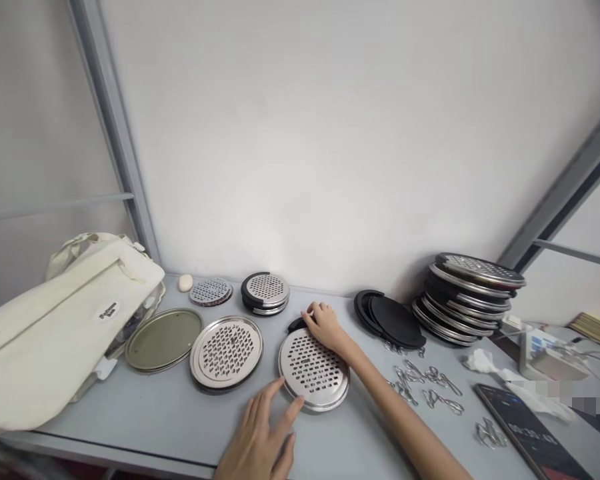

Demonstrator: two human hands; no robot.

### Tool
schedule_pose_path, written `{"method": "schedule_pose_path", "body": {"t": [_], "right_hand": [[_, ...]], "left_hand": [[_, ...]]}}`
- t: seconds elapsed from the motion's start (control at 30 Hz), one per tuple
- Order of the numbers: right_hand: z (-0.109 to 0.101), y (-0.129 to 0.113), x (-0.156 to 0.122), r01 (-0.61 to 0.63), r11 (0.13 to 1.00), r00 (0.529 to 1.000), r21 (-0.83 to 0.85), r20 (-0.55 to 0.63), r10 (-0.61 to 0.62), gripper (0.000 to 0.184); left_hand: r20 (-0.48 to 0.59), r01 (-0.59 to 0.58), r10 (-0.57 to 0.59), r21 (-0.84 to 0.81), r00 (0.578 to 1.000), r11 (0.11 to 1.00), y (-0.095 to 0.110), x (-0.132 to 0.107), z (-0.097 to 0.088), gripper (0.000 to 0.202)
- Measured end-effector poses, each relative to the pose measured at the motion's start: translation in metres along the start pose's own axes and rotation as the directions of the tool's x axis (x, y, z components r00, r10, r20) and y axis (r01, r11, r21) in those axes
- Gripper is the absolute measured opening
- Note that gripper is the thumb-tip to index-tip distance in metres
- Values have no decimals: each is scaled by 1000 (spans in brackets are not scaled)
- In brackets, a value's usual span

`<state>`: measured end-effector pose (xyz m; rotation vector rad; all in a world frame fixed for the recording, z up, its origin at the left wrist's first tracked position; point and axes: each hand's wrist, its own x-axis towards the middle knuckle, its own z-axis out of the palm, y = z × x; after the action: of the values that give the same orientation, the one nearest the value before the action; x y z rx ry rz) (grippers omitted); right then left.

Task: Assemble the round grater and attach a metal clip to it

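A round silver perforated metal case [316, 370] lies flat on the grey table, with a black piece [297, 325] at its far edge. My right hand [325, 325] reaches over from the right, fingers curled on that black piece and palm over the far rim. Close to the near left rim is my left hand [260, 433], thumb and forefinger apart with their tips at the edge; whether they press on it I cannot tell. Left of the case, another perforated metal disc [227, 352] sits beside a plain olive-green round lid [165, 339].
A cream bag [70, 327] fills the left side. Small perforated discs [211, 291] and black-rimmed cases [266, 292] stand by the wall. Rightward are black covers [395, 321], a tall stack of cases [467, 300], bent wire clips [443, 400] and a phone [530, 430].
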<state>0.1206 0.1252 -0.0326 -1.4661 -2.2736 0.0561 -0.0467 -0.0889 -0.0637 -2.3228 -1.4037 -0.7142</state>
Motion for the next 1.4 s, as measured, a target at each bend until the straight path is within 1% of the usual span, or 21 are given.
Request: {"method": "schedule_pose_path", "body": {"t": [0.07,0.17,0.2,0.3,0.4,0.5,0.67,0.77,0.87,0.97,1.2,1.4], "right_hand": [[-7,17,-5,9,998,1000,59,-1,-9,23],[-14,41,-17,8,993,999,114,-36,-4,19],[-14,46,-22,16,992,999,128,-35,-11,18],[-13,52,-32,41,985,999,166,-21,-38,20],[-10,50,-35,38,983,999,180,-11,-36,13],[-12,47,-35,26,984,1000,174,-13,-24,12],[-19,35,-40,2,996,999,89,-42,1,8],[-21,25,-43,-16,1000,998,18,-63,17,10],[-20,20,-45,-20,1000,998,-5,-65,19,11],[-18,24,-45,-21,999,998,31,-54,22,10],[-23,32,-44,-5,991,1000,133,-21,8,14],[-31,29,-42,83,982,996,167,23,-88,27]], "left_hand": [[3,-24,24,2,1000,1000,0,2,-2,57],[22,-42,42,-24,999,999,0,3,-3,58],[34,-47,48,-40,998,998,0,3,-4,59],[98,9,-1,-82,995,997,2,1,-8,62],[143,41,-24,-117,989,992,4,-1,-11,64],[173,56,-33,-127,984,990,5,-2,-12,66],[222,104,-76,-117,972,988,8,-2,-11,67],[217,137,-110,-116,970,984,10,-2,-11,66],[190,154,-129,-122,973,981,11,-3,-12,63],[174,168,-143,-135,974,976,12,-3,-12,61],[151,229,-198,-222,968,948,12,-4,-10,54],[185,258,-218,-228,958,939,12,-6,-7,50]]}}
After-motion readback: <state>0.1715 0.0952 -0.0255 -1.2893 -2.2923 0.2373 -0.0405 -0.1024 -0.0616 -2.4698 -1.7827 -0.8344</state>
